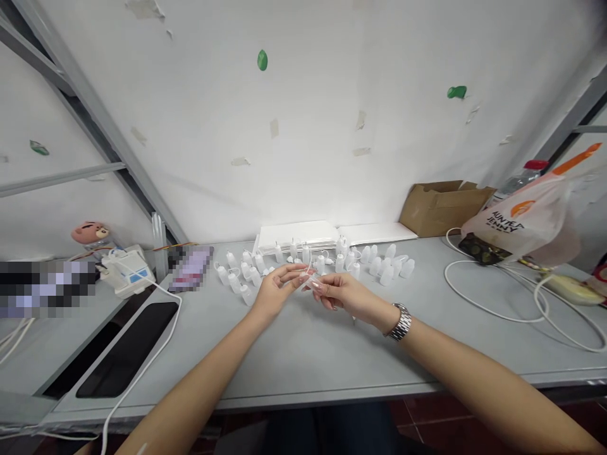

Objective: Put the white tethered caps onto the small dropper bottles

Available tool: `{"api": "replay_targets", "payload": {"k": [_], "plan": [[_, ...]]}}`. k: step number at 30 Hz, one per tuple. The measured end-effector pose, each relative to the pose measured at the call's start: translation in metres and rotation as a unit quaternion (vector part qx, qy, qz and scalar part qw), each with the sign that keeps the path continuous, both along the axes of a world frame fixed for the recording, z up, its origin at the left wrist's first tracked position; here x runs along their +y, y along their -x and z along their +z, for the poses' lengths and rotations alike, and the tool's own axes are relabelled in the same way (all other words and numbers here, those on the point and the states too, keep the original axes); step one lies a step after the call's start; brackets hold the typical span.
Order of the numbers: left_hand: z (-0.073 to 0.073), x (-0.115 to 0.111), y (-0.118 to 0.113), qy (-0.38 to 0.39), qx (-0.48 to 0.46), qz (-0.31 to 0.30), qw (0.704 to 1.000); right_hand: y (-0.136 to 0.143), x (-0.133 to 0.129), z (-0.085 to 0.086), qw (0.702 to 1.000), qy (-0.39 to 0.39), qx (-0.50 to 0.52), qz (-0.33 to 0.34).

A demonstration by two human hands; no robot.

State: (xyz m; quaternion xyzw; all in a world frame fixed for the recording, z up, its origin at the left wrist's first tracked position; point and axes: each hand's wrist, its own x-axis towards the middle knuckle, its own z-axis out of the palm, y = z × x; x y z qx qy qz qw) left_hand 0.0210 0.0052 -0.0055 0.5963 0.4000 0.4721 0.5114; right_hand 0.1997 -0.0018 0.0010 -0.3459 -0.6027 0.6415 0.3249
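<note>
Both hands met over the front-middle of a smooth grey tabletop, close to the near side of a loose group of small bottles. The left hand, palm turned inward and fingers curved, had its thumb and fingers drawn narrow at a translucent plastic piece. The right hand pinched the same piece between thumb and forefinger, grip nearly closed, other fingers curled beneath. Exact form of the piece: partly hidden by fingers, glossy where visible. A metal-link watch circled the right wrist. Beyond and to the left of the hands stood capped bottles, frosted, round-shouldered, several with thin upright tips and looped straps. To the right, a cluster of plain bottles, milky and tapered at the top, some upright, some tilted. Behind them, against the white wall, lay flat white sheets in a low stack. Farther right: an open cardboard box, matte brown, and beside it a thin, crinkled plastic bag with orange print. A glossy black slab, round-cornered, lay at the left, a white cable running alongside.
</note>
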Motion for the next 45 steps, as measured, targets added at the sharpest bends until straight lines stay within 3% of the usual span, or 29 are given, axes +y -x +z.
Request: {"api": "replay_targets", "payload": {"k": [4, 7, 9, 11, 13, 15, 32, 35, 37, 40, 43, 45], "plan": [[-0.005, 0.006, 0.003, 0.014, -0.037, 0.017, 0.999, -0.006, 0.002, 0.009, 0.998, -0.023, 0.064, -0.008], [-0.011, 0.006, 0.004, -0.048, 0.086, 0.05, 0.994, -0.014, 0.005, 0.014, 0.993, -0.051, 0.101, -0.02], [-0.015, 0.004, 0.003, -0.156, 0.229, 0.05, 0.96, -0.018, 0.007, 0.016, 0.991, -0.06, 0.113, -0.03], [-0.018, 0.003, -0.002, -0.254, 0.349, 0.023, 0.902, -0.02, 0.009, 0.017, 0.991, -0.065, 0.113, -0.041], [-0.02, 0.004, -0.009, -0.294, 0.423, -0.002, 0.857, -0.022, 0.01, 0.017, 0.99, -0.068, 0.109, -0.05], [-0.022, 0.007, -0.016, -0.297, 0.463, -0.008, 0.835, -0.023, 0.012, 0.015, 0.99, -0.071, 0.106, -0.057], [-0.031, 0.023, -0.034, -0.303, 0.495, 0.002, 0.814, -0.022, 0.02, 0.007, 0.988, -0.067, 0.119, -0.068], [-0.031, 0.022, -0.034, -0.306, 0.484, 0.005, 0.82, -0.022, 0.019, 0.006, 0.988, -0.069, 0.12, -0.065], [-0.029, 0.021, -0.032, -0.285, 0.462, 0.013, 0.84, -0.022, 0.019, 0.007, 0.989, -0.065, 0.121, -0.063], [-0.02, 0.02, -0.022, -0.187, 0.393, 0.028, 0.9, -0.022, 0.018, 0.008, 0.989, -0.064, 0.115, -0.064], [-0.009, 0.023, -0.005, -0.067, 0.244, 0.025, 0.967, -0.02, 0.016, 0.008, 0.989, -0.072, 0.111, -0.062], [-0.005, 0.027, 0.007, 0.005, 0.167, 0.002, 0.986, -0.019, 0.016, 0.009, 0.99, -0.074, 0.104, -0.058]]}}
